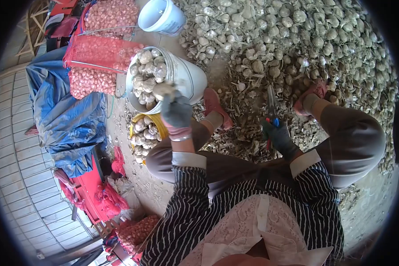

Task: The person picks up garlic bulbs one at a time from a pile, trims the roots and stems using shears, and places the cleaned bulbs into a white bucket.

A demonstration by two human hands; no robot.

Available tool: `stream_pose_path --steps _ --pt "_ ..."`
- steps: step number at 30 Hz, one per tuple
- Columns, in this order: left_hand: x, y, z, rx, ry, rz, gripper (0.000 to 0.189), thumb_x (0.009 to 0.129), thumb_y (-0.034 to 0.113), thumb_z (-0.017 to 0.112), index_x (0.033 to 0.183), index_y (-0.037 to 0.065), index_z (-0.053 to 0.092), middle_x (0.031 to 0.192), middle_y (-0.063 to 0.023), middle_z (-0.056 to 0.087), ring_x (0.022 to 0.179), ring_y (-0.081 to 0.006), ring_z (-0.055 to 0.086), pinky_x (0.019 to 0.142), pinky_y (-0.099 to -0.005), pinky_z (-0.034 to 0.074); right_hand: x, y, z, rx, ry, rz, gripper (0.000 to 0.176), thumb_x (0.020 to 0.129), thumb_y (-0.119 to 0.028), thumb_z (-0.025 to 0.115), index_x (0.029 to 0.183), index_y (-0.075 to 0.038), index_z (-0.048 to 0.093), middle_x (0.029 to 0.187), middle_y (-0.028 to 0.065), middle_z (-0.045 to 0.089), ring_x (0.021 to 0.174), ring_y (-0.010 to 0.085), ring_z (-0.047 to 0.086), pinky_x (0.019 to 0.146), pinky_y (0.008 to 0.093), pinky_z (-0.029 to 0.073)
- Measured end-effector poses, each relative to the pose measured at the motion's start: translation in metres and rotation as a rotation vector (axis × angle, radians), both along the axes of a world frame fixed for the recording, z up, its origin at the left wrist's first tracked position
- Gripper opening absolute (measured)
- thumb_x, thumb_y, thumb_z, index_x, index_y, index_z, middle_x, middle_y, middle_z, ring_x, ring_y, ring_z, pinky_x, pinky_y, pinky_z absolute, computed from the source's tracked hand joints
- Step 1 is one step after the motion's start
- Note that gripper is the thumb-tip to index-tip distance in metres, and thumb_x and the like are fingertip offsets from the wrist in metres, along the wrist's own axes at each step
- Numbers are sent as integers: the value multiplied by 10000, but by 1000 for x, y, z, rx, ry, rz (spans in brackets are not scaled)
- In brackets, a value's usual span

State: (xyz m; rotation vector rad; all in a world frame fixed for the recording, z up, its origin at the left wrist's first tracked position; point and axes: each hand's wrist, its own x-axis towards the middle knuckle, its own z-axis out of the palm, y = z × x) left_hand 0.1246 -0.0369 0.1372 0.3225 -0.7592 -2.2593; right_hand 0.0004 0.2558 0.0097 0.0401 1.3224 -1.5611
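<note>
Your left hand [177, 114], gloved, is clenching a bulb [164, 91] by its lower part. The bulb is sticking out above your fingers, right over the rim of the white bucket [193, 77], which is sitting full of garlic. Your right hand [278, 136] is gripping shears [271, 101] by the handles, blades pointing away from you over the pile [297, 40], well apart from the bulb. A yellow bucket [161, 124] of garlic is standing just below your left hand, and red sacks [102, 66] are lying beyond the white bucket.
</note>
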Motion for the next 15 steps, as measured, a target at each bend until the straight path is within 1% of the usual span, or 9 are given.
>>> stream_pose_path --steps 1,2,4,6,7,8,9,13,15 --pt "5 -22 5 -18 66 151 374 896 250 598 1172 6 535 1020 -56 626 935 -141 595 773 -249 502 1 -3 -1 71 -11 20 191 885 -243 662 837 -73 587 596 20 570 475 122 527 421 289 405" --pt "-4 -18 32 54 130 155 400 886 254 620 1188 14 517 1074 -67 620 967 -146 588 788 -268 513 2 -4 -3 145 -23 36 192 888 -243 654 835 -71 586 605 31 578 479 134 539 421 295 410" --pt "-4 -33 23 260 132 212 378 900 253 604 1214 54 536 1058 -57 619 851 -133 578 737 -266 484 4 -10 -11 130 -101 -34 200 882 -252 657 834 -71 587 613 44 583 484 149 552 423 302 424" --pt "-21 -21 -11 91 -31 31 383 897 244 595 1220 49 535 1064 -59 624 863 -150 581 715 -258 470 0 -8 -20 136 -162 -118 207 877 -260 661 834 -71 588 622 57 589 489 164 565 425 310 439" --pt "-34 0 -26 122 -245 93 342 901 215 574 1200 51 546 1044 -56 630 845 -159 582 682 -258 462 -2 -7 -20 127 -271 -150 219 861 -274 677 853 -75 587 638 64 592 491 177 571 434 318 457" --pt "-44 10 -47 -47 -497 -38 285 897 191 569 1145 52 581 1034 -46 637 832 -160 593 659 -264 465 -6 -8 -19 115 -379 -183 236 846 -288 692 873 -78 587 653 72 596 494 189 578 442 327 476" --pt "-59 23 -70 7 -761 -29 267 886 182 581 1121 56 595 1022 -40 639 841 -167 610 663 -273 481 -9 -7 -17 114 -439 -204 285 827 -321 712 925 -86 585 700 69 606 518 190 587 463 334 497" --pt "-88 37 -172 -137 -1101 -181 335 873 187 599 1179 52 574 1075 -45 646 902 -190 629 740 -288 507 -14 -6 -23 179 -461 -197 304 830 -328 713 961 -87 582 759 56 611 585 189 607 502 339 513" --pt "-92 29 -237 -731 -1379 -229 462 850 206 617 1281 66 524 1143 -110 645 1053 -268 615 869 -345 508 -14 -10 -23 216 -437 -167 306 837 -336 707 953 -82 583 759 55 610 586 189 606 521 335 514"
